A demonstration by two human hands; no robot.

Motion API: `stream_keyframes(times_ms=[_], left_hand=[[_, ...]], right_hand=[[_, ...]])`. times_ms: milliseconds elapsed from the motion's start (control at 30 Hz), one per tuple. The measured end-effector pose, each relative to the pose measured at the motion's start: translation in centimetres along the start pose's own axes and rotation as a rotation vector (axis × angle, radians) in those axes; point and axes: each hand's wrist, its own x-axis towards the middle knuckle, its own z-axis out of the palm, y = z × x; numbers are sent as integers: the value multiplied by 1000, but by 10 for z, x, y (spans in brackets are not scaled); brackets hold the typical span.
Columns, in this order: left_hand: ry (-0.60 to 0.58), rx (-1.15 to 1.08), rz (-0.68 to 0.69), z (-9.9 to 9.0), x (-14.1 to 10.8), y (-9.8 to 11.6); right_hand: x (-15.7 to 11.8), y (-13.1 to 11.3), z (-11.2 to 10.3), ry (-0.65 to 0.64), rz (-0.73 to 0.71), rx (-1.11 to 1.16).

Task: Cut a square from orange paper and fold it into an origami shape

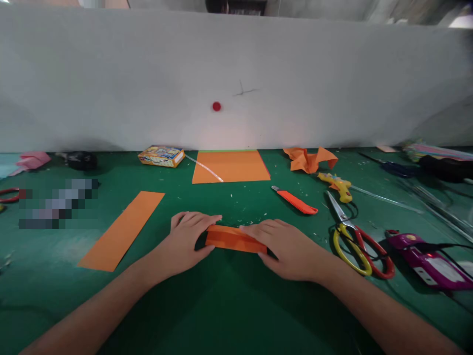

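A folded strip of orange paper (236, 239) lies across the green table between my two hands. My left hand (187, 237) grips its left end, thumb at the near edge and fingers at the far edge. At the right end, my right hand (283, 245) holds it the same way, its fingers over the far edge. A lengthwise crease shows along the paper, with the far part raised. To the left lies a flat orange paper strip (123, 230). Beyond my right hand is an orange box cutter (295, 201) with a ridged handle.
Scissors (351, 236) with yellow and red handles, a yellow glue gun (337, 186) and a purple power strip (430, 261) are on the right. Orange sheets (232, 166), a small box (161, 156) and crumpled orange paper (309, 159) lie along the white wall (148, 84).
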Motion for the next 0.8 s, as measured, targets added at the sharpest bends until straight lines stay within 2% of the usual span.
stream_keyframes(times_ms=[200,333,400,567,800], left_hand=[[166,48,63,9,-2,4],[313,118,129,12,-3,8],[320,177,143,12,-3,9],[249,249,146,10,-3,9],[316,218,193,5,-3,13]], right_hand=[[-3,21,13,117,223,290],[-3,28,19,211,265,477],[-1,28,22,249,273,568],[1,28,26,279,270,738],[1,34,28,290,333,752]])
